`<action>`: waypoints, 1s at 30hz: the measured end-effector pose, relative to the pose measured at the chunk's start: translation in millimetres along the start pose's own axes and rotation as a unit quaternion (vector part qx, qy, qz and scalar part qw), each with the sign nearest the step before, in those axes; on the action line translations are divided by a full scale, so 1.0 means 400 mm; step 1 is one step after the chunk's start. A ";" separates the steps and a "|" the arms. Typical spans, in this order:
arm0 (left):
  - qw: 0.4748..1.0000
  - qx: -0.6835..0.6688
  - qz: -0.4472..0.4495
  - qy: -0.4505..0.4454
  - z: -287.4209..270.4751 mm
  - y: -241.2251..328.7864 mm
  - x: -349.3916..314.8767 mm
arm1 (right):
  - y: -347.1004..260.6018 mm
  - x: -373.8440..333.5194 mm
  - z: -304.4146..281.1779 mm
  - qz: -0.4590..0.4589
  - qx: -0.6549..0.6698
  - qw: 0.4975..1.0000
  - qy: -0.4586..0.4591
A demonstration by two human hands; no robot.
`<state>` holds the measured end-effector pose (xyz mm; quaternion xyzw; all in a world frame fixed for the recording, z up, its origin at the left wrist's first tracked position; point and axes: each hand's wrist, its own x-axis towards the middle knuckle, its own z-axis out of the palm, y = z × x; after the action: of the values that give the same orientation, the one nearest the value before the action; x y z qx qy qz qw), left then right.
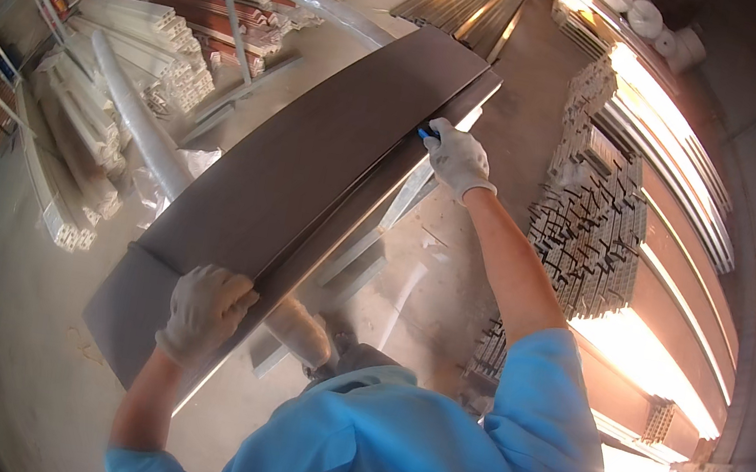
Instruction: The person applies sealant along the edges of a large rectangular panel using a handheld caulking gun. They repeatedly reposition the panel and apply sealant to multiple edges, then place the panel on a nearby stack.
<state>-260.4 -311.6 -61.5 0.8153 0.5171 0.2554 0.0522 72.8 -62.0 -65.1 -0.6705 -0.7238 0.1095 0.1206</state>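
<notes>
A long dark brown panel [323,148] lies slantwise before me, from the lower left to the upper centre, with a raised lip along its right side. My left hand [206,313], in a white glove, is closed at the near part of that lip, fingers curled. Close to it, a fold or seam crosses the dark surface. My right hand [458,158], also gloved, is at the far part of the lip. Its fingers are closed round a small blue tool [427,132], mostly hidden in the grip, so its kind does not show.
Plastic-wrapped tubes [134,118] stick out beneath the panel on the left. Stacks of pale profiles [145,51] lie at the far left. On the right stands a tall pile of long profiles [599,212]. Wrapped white rolls [645,19] sit at the back right.
</notes>
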 end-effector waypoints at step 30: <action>0.993 -0.077 0.086 0.025 0.039 -0.117 -0.018 | -0.414 -0.518 0.123 -0.003 0.053 0.999 0.010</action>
<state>-293.6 -293.6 -93.9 0.8438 0.4247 0.3181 0.0799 -84.7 -281.4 -64.5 -0.6622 -0.7178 0.1403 0.1633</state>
